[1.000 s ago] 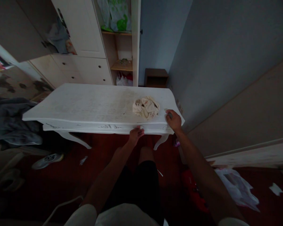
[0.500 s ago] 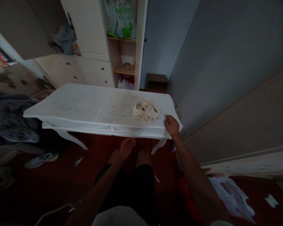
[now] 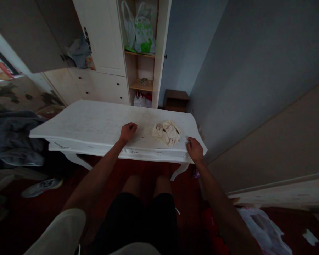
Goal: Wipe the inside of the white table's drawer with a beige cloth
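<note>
A crumpled cream cloth (image 3: 167,132) lies on the right part of a white table (image 3: 101,117) with carved trim and curved legs. To the left of the cloth, my left hand (image 3: 128,132) is over the tabletop, fingers curled together; what they hold, if anything, I cannot make out. My right hand (image 3: 195,150) is at the table's right front corner, just right of the cloth and apart from it. Its fingers are closed too, with a small dark spot between thumb and finger that is too small to name. Grey smudges mark the tabletop.
Behind the table stands a white wardrobe (image 3: 106,42) with open shelves holding plastic bags (image 3: 145,35). A small brown box unit (image 3: 177,97) sits by the wall. Grey fabric (image 3: 13,134) is heaped at left, near a shoe (image 3: 42,187). A white plastic bag (image 3: 266,230) lies lower right.
My left hand has risen from below the table's front edge to above the tabletop, moving left. My right hand stays at the right corner, and the cloth has not visibly moved on the table.
</note>
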Demonstrator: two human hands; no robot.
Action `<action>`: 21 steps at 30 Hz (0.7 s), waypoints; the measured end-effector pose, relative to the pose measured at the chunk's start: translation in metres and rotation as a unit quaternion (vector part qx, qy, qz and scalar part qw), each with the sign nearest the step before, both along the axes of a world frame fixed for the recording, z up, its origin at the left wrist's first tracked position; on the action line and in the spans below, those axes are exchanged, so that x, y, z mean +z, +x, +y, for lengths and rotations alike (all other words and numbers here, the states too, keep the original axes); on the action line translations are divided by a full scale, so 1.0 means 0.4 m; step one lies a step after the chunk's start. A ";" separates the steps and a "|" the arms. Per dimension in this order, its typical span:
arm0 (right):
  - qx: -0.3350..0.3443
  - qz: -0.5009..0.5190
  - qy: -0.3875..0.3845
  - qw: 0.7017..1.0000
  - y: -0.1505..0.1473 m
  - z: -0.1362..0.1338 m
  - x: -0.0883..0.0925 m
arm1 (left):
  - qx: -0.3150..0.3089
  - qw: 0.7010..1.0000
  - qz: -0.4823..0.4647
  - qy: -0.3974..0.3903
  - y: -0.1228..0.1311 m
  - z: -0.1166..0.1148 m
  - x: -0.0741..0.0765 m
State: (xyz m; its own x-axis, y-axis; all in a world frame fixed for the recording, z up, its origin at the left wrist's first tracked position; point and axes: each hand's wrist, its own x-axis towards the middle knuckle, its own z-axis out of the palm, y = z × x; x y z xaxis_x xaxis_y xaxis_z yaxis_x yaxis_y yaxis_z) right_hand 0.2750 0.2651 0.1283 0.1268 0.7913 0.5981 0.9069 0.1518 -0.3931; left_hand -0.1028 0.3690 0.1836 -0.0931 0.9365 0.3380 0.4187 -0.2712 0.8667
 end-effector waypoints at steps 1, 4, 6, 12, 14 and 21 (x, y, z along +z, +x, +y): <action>-0.002 0.001 -0.003 1.000 0.000 -0.001 0.000 | 0.008 1.000 0.011 -0.002 -0.006 0.018 -0.008; -0.008 0.006 -0.006 1.000 -0.002 -0.003 -0.001 | 0.023 1.000 0.010 -0.005 -0.016 0.029 -0.028; -0.013 0.006 0.000 1.000 -0.002 -0.003 -0.003 | 0.014 1.000 -0.006 -0.002 -0.018 0.017 -0.033; -0.025 -0.011 0.015 1.000 -0.003 -0.003 -0.006 | 0.032 0.984 -0.174 -0.011 -0.031 -0.002 -0.035; -0.026 -0.010 0.015 0.999 -0.005 -0.004 -0.005 | 0.049 0.971 -0.233 0.003 -0.037 0.000 -0.034; -0.018 0.075 0.006 0.997 -0.012 -0.006 0.007 | 0.039 0.952 -0.302 0.014 -0.041 0.007 -0.037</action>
